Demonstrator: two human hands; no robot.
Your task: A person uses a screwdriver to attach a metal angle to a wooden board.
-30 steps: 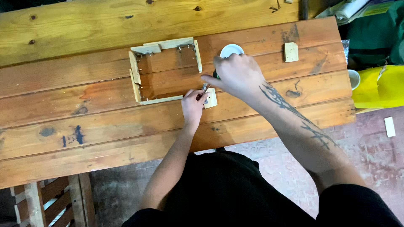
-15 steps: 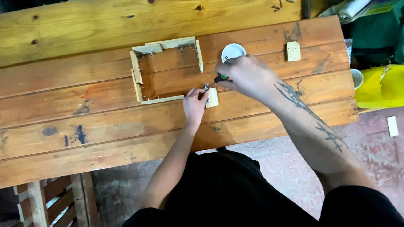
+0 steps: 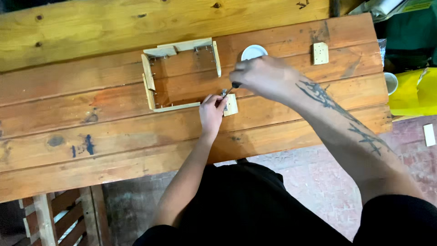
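Two hands meet at centre frame: my left hand (image 3: pixel 212 110) has its fingers curled, pinching a small metal fitting against a pale wooden block (image 3: pixel 231 105), while my right hand (image 3: pixel 264 76) is closed round a dark-handled screwdriver (image 3: pixel 233 86) angled onto that fitting. Both sit just right of the open wooden frame (image 3: pixel 180 75) on the plank workbench (image 3: pixel 114 132); a white cup (image 3: pixel 253 51) stands just above the right hand, and a spare block (image 3: pixel 320 53) lies upper right. Risk, as I judge it: the tip may skid off the tiny fitting into my left fingertips, or the loose block may twist under pressure.
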